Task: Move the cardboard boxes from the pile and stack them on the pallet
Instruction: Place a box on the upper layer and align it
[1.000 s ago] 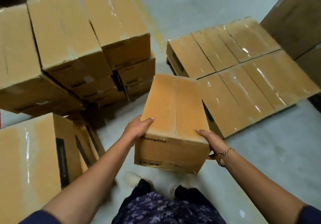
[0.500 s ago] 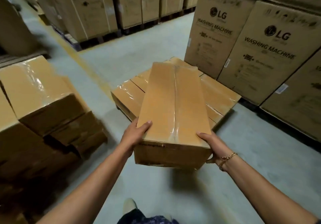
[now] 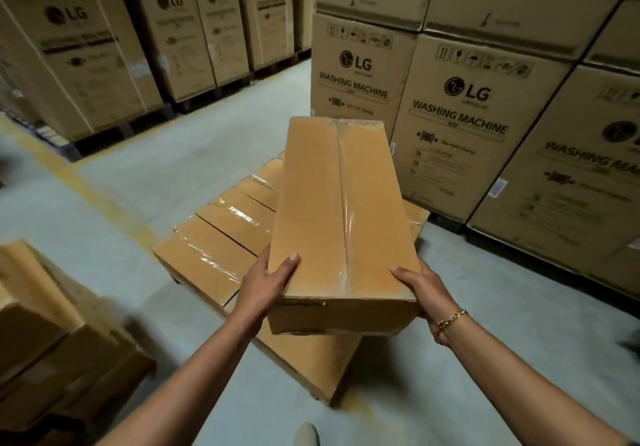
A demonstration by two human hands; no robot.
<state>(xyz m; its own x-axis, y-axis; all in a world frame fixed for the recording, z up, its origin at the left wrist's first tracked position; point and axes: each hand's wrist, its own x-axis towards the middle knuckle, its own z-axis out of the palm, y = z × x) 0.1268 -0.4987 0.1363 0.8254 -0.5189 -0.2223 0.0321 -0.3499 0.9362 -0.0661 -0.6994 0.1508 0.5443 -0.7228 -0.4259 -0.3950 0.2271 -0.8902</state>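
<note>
Tall washing-machine cartons (image 3: pixel 453 127) wall the warehouse floor (image 3: pixel 145 182). Left hand (image 3: pixel 265 284) and right hand (image 3: pixel 420 288) grip the near end of a long cardboard box (image 3: pixel 341 217), held above the layer of boxes (image 3: pixel 221 238) below.

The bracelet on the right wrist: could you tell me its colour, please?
Gold; the chain bracelet shows best in the head view.

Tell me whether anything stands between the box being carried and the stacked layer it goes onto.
Nothing visible does. The left hand and right hand grip the carried box by its near end over the stacked layer, whose visible taped tops are bare. The washing machine cartons stand behind it, off the path.
</note>
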